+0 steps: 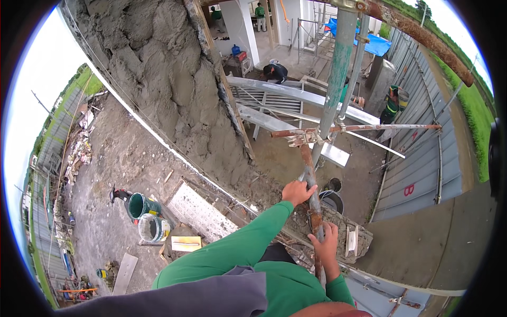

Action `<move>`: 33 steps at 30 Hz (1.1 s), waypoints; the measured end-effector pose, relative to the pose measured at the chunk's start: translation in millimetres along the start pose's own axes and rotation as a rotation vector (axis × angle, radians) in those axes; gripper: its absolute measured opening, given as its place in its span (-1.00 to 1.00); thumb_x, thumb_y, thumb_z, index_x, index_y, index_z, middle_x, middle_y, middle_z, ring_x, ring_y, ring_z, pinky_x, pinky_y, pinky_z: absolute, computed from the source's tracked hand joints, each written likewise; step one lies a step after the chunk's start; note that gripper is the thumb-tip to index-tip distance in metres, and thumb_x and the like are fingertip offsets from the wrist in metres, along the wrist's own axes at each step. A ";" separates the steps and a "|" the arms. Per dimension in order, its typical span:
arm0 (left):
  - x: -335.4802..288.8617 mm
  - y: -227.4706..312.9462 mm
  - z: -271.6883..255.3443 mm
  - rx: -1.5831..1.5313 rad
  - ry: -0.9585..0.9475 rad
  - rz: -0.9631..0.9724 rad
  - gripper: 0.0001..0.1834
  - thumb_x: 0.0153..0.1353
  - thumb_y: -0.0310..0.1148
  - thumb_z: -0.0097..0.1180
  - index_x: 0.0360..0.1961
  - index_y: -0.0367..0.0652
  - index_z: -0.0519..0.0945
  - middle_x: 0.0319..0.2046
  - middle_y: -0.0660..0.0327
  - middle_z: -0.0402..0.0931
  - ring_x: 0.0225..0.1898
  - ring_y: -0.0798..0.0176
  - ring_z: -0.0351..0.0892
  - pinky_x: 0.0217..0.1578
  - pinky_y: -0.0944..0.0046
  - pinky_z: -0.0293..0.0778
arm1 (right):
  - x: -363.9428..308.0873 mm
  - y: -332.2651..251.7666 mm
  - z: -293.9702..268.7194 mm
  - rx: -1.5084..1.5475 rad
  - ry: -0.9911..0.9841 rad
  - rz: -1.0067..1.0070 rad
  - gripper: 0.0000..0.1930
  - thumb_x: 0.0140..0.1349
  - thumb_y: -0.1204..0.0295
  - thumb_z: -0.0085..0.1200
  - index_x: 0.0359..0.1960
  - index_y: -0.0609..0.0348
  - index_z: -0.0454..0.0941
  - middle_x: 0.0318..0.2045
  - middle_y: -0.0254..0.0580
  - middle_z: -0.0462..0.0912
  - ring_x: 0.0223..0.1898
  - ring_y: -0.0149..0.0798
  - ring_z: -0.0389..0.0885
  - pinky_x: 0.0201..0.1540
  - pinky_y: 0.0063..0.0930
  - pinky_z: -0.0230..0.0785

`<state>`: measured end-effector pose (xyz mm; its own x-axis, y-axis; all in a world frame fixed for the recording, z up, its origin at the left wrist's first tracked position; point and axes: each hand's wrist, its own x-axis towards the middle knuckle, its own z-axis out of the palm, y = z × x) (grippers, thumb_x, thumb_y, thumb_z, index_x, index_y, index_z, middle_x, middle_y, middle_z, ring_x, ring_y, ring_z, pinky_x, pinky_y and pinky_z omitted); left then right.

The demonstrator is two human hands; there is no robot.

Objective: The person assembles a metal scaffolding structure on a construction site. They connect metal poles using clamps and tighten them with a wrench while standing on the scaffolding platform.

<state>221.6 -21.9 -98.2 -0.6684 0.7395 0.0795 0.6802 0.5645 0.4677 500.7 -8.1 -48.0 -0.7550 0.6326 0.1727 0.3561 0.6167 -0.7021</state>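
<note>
A rusty scaffold pipe (315, 214) runs steeply in front of me, its upper end meeting clamps and other pipes. Closed around its upper part is my left hand (297, 193), the green-sleeved arm stretched forward. Lower on the same pipe, my right hand (328, 247) grips from the right side. The fingers of both hands are partly hidden by the pipe. A mortar-covered board (343, 232) lies beyond the pipe, with a small pale spool-like piece (351, 241) on it near my right hand. Rough grey mortar covers the wall (148, 68) at upper left.
Far below at left are a green bucket (138, 205), a whitish bucket (152, 228) and a yellow hand float (186, 243). Long metal beams (296, 94) lie across the lower area. Workers (275, 71) are beyond them. Corrugated metal fencing (409, 174) borders the right.
</note>
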 end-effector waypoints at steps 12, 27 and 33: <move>1.0 -0.2 1.1 0.002 -0.015 0.010 -0.24 0.43 0.36 0.02 -0.37 -0.22 0.75 -0.38 -0.13 0.73 -0.26 -0.28 0.75 -0.20 -0.25 0.62 | -307.8 152.9 -68.9 0.002 -0.322 0.826 -0.46 0.12 0.43 0.41 0.19 0.21 0.64 0.01 0.06 0.70 -0.12 0.09 0.77 -0.12 -0.19 0.63; 1.1 1.3 -0.5 0.017 0.010 0.019 -0.22 0.43 0.37 0.02 -0.40 -0.23 0.74 -0.41 -0.14 0.72 -0.28 -0.30 0.74 -0.22 -0.27 0.60 | -269.3 96.5 -30.5 -0.259 -0.287 0.916 -0.46 0.08 0.37 0.43 0.15 0.21 0.65 -0.02 0.09 0.71 -0.11 0.11 0.77 -0.10 -0.16 0.63; 0.7 3.6 -1.8 0.020 -0.013 0.029 -0.23 0.43 0.36 0.03 -0.40 -0.23 0.75 -0.43 -0.14 0.72 -0.30 -0.30 0.74 -0.23 -0.26 0.62 | -270.9 96.2 -31.1 -0.270 -0.288 0.926 -0.45 0.06 0.34 0.43 0.13 0.21 0.66 -0.03 0.10 0.71 -0.10 0.12 0.77 -0.10 -0.15 0.63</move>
<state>223.0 -20.0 -94.9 -0.6447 0.7602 0.0808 0.7049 0.5503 0.4475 756.7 -105.6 -140.9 -0.2090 0.8015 -0.5603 0.9562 0.0474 -0.2889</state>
